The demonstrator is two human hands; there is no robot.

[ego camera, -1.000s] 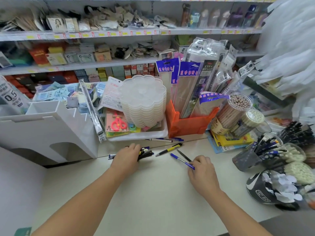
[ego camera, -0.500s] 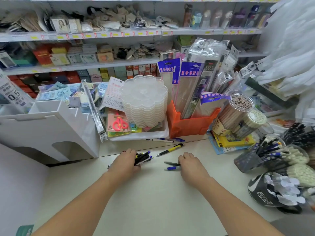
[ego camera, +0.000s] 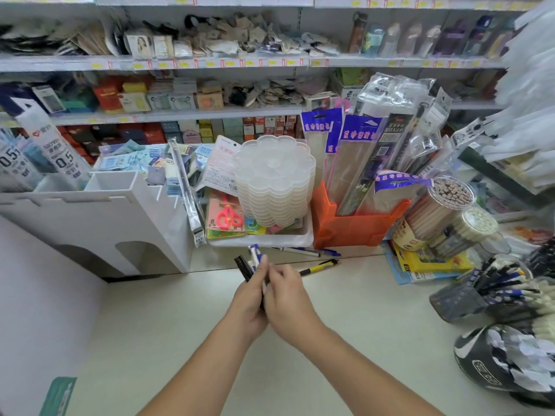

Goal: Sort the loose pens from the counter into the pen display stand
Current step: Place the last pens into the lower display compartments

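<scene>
A bundle of pens is gripped upright above the table by the left hand, fingers curled round it; the right hand pinches the same bundle. A loose grip could spill pens. A yellow pen lies beyond; the white stand is placed far left.

Both hands lifted together, pens bunched upright, counter pens gathered

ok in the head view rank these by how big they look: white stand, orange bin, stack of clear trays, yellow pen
1. white stand, clearly largest.
2. and 3. orange bin and stack of clear trays: these look about alike, so I won't rank them.
4. yellow pen, smallest, partly hidden behind the right hand.
</scene>
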